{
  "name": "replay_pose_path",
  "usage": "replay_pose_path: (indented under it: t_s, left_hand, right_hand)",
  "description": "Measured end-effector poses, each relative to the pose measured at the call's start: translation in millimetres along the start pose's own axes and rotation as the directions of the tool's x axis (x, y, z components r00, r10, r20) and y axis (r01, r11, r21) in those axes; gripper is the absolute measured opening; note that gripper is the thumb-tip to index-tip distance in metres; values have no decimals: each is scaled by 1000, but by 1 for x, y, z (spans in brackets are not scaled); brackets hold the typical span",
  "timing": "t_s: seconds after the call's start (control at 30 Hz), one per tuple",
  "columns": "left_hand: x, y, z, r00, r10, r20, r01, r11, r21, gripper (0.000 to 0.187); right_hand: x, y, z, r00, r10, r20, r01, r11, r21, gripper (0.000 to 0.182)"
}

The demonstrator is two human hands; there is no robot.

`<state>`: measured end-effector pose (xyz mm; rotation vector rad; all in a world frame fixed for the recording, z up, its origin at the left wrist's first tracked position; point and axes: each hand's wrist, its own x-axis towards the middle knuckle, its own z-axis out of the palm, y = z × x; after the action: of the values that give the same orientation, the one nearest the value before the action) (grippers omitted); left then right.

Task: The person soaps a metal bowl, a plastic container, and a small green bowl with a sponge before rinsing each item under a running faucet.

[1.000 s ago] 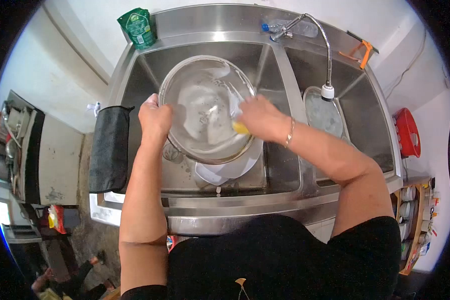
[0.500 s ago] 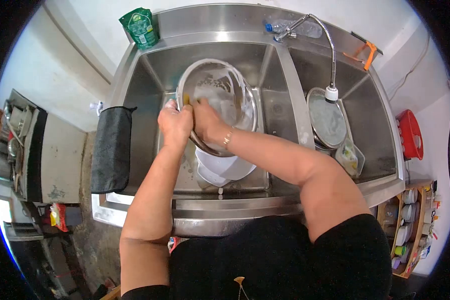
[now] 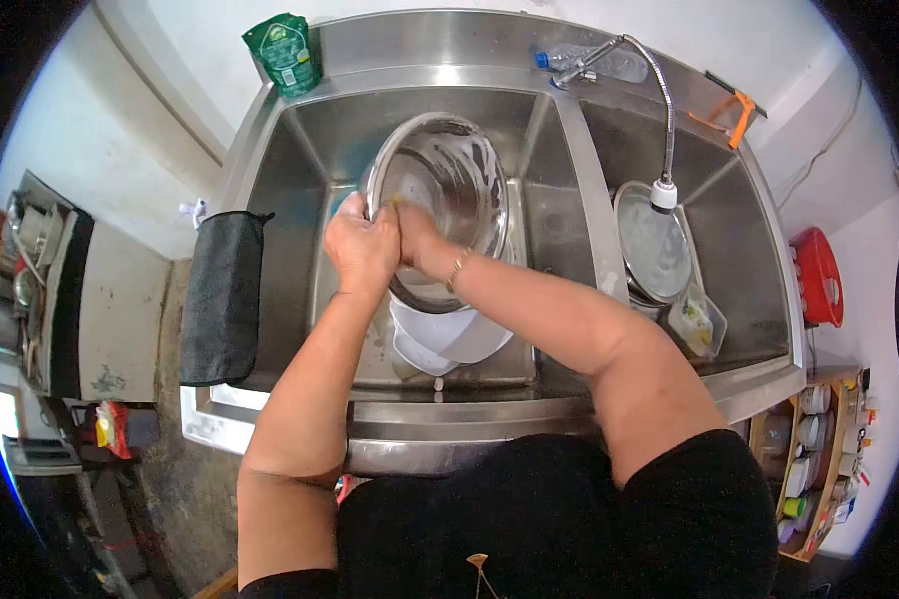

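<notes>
A deep stainless steel bowl [image 3: 481, 185] is tilted up on its side in the left sink basin, white suds streaking its inner wall. My left hand [image 3: 362, 245] is closed around its left rim, with the fingers behind the wall. Inside the bowl, my right hand [image 3: 420, 238] presses a yellow sponge [image 3: 399, 199] near that same rim; most of the sponge is hidden by the fingers. White plastic containers [image 3: 469, 339] lie under the bowl on the basin floor.
In the right basin [image 3: 739, 230] are a round lidded pot [image 3: 653, 240] and a clear plastic box [image 3: 697, 324], below a flexible faucet [image 3: 666, 120]. A green pouch [image 3: 284, 60] stands at the back left corner. A dark cloth [image 3: 223, 299] hangs over the left edge.
The bowl has turned so more of its inner wall shows, with fewer suds on its bottom. Both my hands have shifted slightly right, still at the left rim.
</notes>
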<state>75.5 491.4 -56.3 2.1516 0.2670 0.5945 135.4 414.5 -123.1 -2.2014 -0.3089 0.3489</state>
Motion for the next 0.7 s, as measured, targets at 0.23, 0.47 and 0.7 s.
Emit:
replay_pose_path:
  t_s: [0.23,0.47,0.7]
  left_hand:
    - [2,-1,-4,998,63,-9,-63,998,16,21]
    - [6,3,-8,1000,1,-6,-1,996,94,28]
    - [5,3,-14,998,59,38,-63,994,90,24]
  right_hand:
    - [8,40,-50,868,-328,-372,8,760,-650,28]
    - [-13,-17,-3,980,62,191,-45,995,-90,41]
    - [20,34,-39,846,-457,-275,111,655,-747,27]
